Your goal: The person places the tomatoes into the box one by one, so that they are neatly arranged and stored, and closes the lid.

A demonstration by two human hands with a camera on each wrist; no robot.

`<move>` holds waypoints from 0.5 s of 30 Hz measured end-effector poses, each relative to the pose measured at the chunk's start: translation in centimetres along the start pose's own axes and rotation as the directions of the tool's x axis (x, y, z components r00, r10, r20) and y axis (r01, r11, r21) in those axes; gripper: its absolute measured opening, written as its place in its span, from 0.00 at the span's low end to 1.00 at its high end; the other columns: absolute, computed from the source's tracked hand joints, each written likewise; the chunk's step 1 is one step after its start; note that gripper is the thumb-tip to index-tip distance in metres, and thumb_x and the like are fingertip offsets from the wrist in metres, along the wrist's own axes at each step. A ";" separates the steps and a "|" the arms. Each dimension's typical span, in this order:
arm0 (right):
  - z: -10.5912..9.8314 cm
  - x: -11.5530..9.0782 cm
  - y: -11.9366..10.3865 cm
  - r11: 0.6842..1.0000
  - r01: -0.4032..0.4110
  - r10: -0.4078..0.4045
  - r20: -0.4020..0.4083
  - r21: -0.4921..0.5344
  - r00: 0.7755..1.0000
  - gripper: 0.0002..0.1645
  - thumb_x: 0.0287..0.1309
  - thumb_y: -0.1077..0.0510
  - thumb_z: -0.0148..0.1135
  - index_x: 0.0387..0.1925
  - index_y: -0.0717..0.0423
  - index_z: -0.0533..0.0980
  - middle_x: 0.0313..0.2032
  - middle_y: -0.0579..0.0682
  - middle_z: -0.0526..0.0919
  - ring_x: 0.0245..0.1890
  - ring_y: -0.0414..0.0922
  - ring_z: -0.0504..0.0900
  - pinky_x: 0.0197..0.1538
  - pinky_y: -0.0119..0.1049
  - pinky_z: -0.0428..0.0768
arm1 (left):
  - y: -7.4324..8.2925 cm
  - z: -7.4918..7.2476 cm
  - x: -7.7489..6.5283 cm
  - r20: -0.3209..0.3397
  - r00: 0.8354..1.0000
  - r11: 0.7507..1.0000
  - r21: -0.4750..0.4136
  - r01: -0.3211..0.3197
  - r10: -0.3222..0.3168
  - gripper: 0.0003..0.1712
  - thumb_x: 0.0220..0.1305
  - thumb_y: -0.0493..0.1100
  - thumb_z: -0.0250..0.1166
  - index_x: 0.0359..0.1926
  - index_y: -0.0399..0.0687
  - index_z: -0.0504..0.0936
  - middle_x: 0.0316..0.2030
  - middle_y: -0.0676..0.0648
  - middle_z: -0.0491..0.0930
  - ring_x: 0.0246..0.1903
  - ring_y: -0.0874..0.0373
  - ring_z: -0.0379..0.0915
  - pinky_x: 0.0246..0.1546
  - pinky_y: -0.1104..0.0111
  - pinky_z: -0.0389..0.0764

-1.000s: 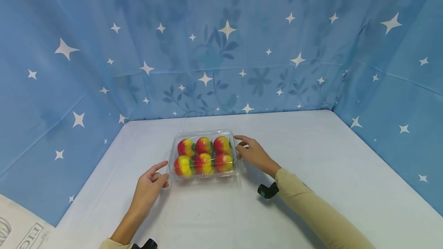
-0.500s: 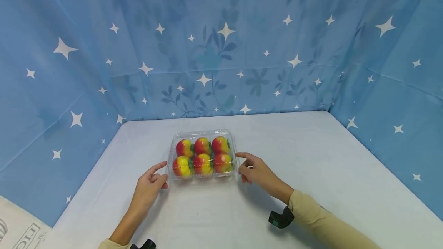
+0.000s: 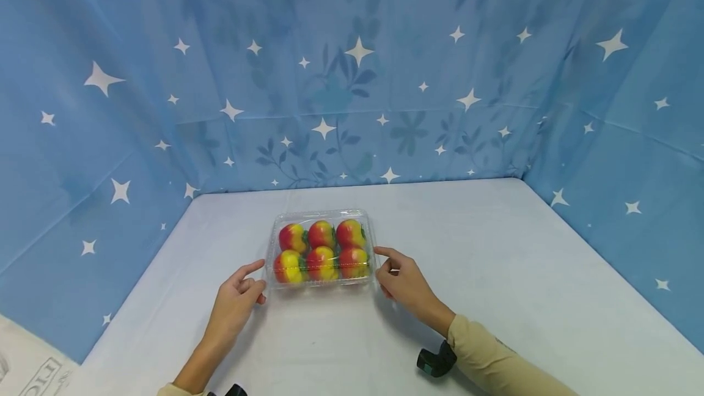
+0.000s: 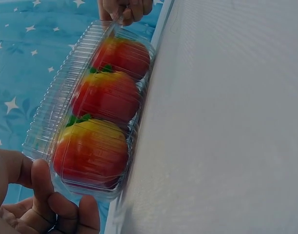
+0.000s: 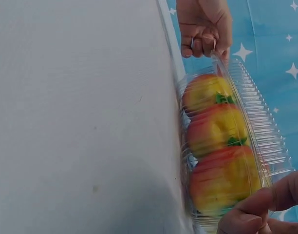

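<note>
A clear plastic clamshell box (image 3: 321, 283) lies on the white table with its lid down. Inside are several round red-and-yellow fruits (image 3: 322, 263) with green leafy tops, in two rows. My left hand (image 3: 233, 301) is at the box's left side near the front corner, its index finger and thumb pinching the rim. At the right side my right hand (image 3: 406, 280) pinches the rim between thumb (image 5: 244, 214) and index finger. Both hands keep their other fingers curled. The left wrist view shows the front row of fruits (image 4: 93, 151) through the ribbed wall.
The white tabletop (image 3: 484, 249) extends around the box. Blue curtains (image 3: 352, 78) with white stars hang behind and along both sides. At the lower left lies a cream printed cloth (image 3: 33, 359). Each wrist wears a small black camera (image 3: 437, 359).
My right hand has slid from near the box's back right corner toward the front along the right side. My left hand and the box stay in place.
</note>
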State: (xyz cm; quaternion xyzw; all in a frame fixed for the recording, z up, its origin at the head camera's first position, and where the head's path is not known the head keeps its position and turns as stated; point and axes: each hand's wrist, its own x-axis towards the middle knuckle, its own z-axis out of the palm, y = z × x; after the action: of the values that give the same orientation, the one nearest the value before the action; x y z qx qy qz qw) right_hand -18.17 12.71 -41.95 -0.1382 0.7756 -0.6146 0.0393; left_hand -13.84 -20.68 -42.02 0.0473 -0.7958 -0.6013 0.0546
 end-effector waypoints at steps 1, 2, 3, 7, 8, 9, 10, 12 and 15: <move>0.0 0.0 0.0 1.000 0.001 -0.001 -0.004 0.001 1.000 0.32 0.67 0.70 0.54 0.72 0.71 0.71 0.25 0.50 0.74 0.19 0.43 0.72 0.23 0.33 0.71 | 0.0 0.0 0.0 0.001 1.000 1.000 -0.004 -0.001 0.001 0.27 0.76 0.32 0.61 0.73 0.36 0.74 0.23 0.49 0.77 0.29 0.56 0.73 0.30 0.70 0.67; 0.0 0.0 0.0 1.000 0.001 -0.001 -0.008 0.000 1.000 0.32 0.67 0.70 0.54 0.72 0.71 0.71 0.25 0.50 0.74 0.19 0.43 0.71 0.23 0.32 0.71 | 0.0 0.0 0.0 0.000 1.000 1.000 -0.006 -0.001 0.001 0.27 0.75 0.32 0.61 0.73 0.36 0.74 0.23 0.49 0.77 0.29 0.56 0.73 0.29 0.70 0.66; 0.0 0.0 -0.1 1.000 0.003 -0.003 -0.013 0.001 1.000 0.32 0.67 0.70 0.55 0.72 0.71 0.71 0.25 0.50 0.74 0.19 0.42 0.71 0.23 0.32 0.70 | 0.0 0.0 0.1 -0.001 1.000 1.000 -0.009 0.000 0.000 0.27 0.75 0.32 0.61 0.73 0.36 0.74 0.23 0.48 0.77 0.28 0.57 0.73 0.29 0.69 0.66; 0.1 -0.1 0.0 1.000 -0.011 0.011 -0.037 0.005 0.999 0.31 0.68 0.69 0.56 0.72 0.70 0.72 0.27 0.51 0.75 0.19 0.42 0.72 0.22 0.32 0.72 | 0.0 0.0 0.1 0.003 1.000 1.000 -0.016 -0.004 0.004 0.27 0.75 0.33 0.61 0.73 0.35 0.74 0.23 0.48 0.77 0.26 0.58 0.69 0.28 0.69 0.65; 0.1 -0.1 0.0 1.000 -0.017 0.017 -0.043 0.002 0.999 0.31 0.68 0.69 0.56 0.72 0.69 0.72 0.27 0.51 0.75 0.20 0.43 0.73 0.23 0.32 0.72 | 0.0 0.0 0.2 0.003 1.000 1.000 -0.018 -0.002 0.002 0.27 0.75 0.33 0.61 0.73 0.35 0.74 0.23 0.48 0.77 0.25 0.58 0.67 0.28 0.69 0.64; 0.1 0.0 0.0 1.000 -0.025 0.024 -0.050 -0.002 0.998 0.30 0.69 0.68 0.57 0.72 0.67 0.73 0.27 0.51 0.76 0.20 0.43 0.73 0.23 0.33 0.74 | 0.1 -0.1 0.2 0.002 1.000 1.000 -0.012 -0.003 0.003 0.27 0.76 0.34 0.61 0.73 0.36 0.74 0.23 0.48 0.78 0.24 0.58 0.66 0.28 0.69 0.64; 0.0 0.0 0.1 0.999 -0.033 0.032 -0.057 -0.014 0.998 0.29 0.70 0.66 0.58 0.71 0.66 0.74 0.28 0.52 0.77 0.20 0.44 0.74 0.23 0.33 0.75 | 0.1 -0.1 0.3 -0.001 1.000 1.000 -0.001 -0.001 0.001 0.26 0.76 0.34 0.61 0.72 0.37 0.75 0.22 0.48 0.78 0.22 0.59 0.64 0.26 0.69 0.63; -0.4 0.1 0.0 0.998 -0.041 0.037 -0.072 -0.058 0.997 0.27 0.73 0.62 0.61 0.71 0.62 0.75 0.29 0.53 0.79 0.19 0.45 0.75 0.24 0.35 0.78 | 0.3 -0.4 0.5 -0.011 1.000 0.999 0.049 -0.005 0.006 0.25 0.77 0.37 0.60 0.71 0.38 0.76 0.22 0.48 0.78 0.20 0.59 0.62 0.25 0.69 0.63; -1.5 0.7 -0.2 0.983 -0.026 0.009 -0.093 -0.181 0.996 0.26 0.77 0.57 0.61 0.70 0.61 0.75 0.33 0.55 0.81 0.18 0.47 0.77 0.26 0.37 0.80 | 0.9 -1.1 1.2 -0.045 0.998 0.983 0.182 -0.035 0.044 0.23 0.80 0.41 0.59 0.71 0.40 0.77 0.22 0.47 0.79 0.19 0.59 0.62 0.23 0.68 0.65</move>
State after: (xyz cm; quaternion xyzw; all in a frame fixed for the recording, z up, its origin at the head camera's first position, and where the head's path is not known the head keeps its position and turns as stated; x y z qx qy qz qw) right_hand -19.18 13.92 -41.36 -0.1060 0.8307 -0.5465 -0.0035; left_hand -14.85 -21.61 -40.85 0.0508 -0.8463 -0.5241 0.0813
